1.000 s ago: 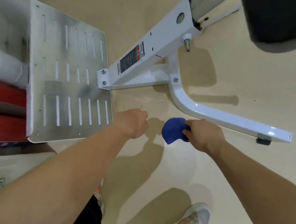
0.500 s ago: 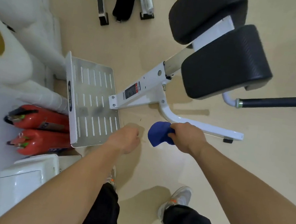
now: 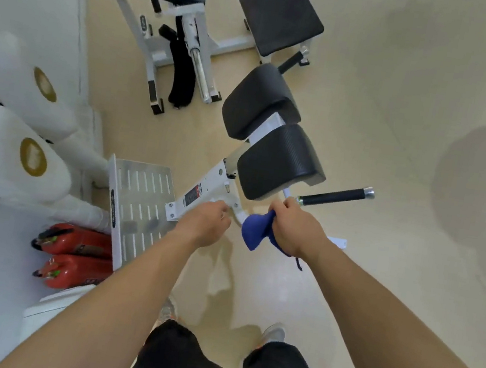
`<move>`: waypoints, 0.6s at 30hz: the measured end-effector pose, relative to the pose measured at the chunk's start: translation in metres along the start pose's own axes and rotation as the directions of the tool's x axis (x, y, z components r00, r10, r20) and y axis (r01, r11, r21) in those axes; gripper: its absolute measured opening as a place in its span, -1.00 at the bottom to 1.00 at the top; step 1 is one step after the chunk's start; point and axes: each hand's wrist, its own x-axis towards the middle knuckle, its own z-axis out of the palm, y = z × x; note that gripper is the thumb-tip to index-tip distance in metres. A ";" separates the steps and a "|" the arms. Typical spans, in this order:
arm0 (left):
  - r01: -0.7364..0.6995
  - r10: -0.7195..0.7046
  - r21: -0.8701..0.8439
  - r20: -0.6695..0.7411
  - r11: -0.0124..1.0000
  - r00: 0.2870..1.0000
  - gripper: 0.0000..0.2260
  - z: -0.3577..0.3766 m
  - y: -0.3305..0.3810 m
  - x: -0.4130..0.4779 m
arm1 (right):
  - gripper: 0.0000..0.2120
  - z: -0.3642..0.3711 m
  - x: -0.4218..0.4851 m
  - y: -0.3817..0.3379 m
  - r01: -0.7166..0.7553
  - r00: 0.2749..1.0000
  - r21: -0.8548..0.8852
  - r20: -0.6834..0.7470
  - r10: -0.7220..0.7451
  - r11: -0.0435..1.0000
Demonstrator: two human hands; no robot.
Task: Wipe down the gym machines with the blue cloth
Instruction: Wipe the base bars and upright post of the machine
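Head view, looking down at a person standing on a beige floor. The right hand grips the blue cloth; its fingers are curled round the bunched fabric, and a loose fold hangs out to the left of the fist. The cloth lies just in front of the curved white frame of the gym machine, below the lower of its two black pads; whether cloth and frame touch cannot be told. The left hand is held near the frame's joint with the slotted metal footplate. Its fingers are curled under into a fist, and nothing shows in them. A black-gripped handle juts out to the right of the lower pad. Two red fire extinguishers lie beside the footplate, by the wall. A second bench with a black seat stands farther off.
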 end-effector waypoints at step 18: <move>-0.114 0.114 0.011 -0.048 0.993 0.992 -0.66 -0.037 0.227 0.143 | -0.68 -0.186 0.057 0.200 -0.029 0.998 -0.235 -0.055 0.016 0.972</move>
